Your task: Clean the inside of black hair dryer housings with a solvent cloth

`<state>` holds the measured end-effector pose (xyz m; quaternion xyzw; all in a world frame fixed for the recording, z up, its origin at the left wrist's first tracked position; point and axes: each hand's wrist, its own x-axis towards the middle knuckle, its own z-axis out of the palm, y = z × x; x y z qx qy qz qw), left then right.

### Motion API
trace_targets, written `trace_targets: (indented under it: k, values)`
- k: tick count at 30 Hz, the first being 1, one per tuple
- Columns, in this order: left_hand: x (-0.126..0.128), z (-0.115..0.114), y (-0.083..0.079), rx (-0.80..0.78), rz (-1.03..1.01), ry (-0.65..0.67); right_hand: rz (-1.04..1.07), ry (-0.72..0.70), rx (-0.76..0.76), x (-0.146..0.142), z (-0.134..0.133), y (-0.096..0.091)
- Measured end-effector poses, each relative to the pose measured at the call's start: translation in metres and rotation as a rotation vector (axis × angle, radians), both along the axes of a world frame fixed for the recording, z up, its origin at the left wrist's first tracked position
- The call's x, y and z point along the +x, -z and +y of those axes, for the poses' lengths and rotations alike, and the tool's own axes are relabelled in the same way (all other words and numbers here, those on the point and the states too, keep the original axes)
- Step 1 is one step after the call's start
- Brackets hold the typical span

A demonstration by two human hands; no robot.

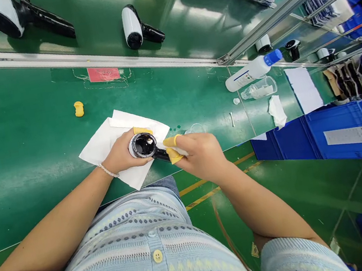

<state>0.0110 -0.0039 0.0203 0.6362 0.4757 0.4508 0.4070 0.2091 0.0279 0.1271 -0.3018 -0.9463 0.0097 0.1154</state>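
Note:
My left hand (120,154) is wrapped round the head of a small hair dryer (144,146), white outside with a black inside, its round opening facing up. The dryer's black handle points right, toward my right hand (202,152). That hand is closed in a pinch beside the handle, yellow finger cots on the thumb and finger. A bit of white shows between its fingers, but I cannot make out what it is. Under the dryer lie white paper sheets (99,141) on the green bench. Another yellow finger cot (79,109) sits farther back on the left.
Two more hair dryers, one large (4,17) and one smaller (132,26), lie on the surface beyond the metal rail. A white bottle with a blue cap (248,73), a clear cup (263,87) and a crumpled tissue (277,111) are at right. Blue crates (342,133) stand beyond the bench edge.

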Motion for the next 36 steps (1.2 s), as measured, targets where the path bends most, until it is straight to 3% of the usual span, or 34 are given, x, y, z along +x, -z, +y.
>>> trace_targets:
  k: [12,22,28,33,36]
  values:
    - [0.0,0.001,0.0,0.024,-0.003,0.014,-0.008,-0.158,-0.019,-0.015,-0.013,-0.004]
    - [0.0,0.002,0.002,0.019,0.047,0.014,-0.246,-0.303,-0.46,-0.014,0.037,-0.011]
    - [0.0,0.002,0.003,0.024,0.021,0.002,-0.229,-0.365,-0.436,-0.023,0.04,-0.01]
    - [0.001,0.002,0.003,0.057,0.005,0.026,-0.323,-0.336,-0.473,-0.022,0.046,-0.019]
    - [0.0,0.002,0.004,0.052,-0.001,0.016,-0.284,-0.326,-0.475,-0.024,0.046,-0.015]
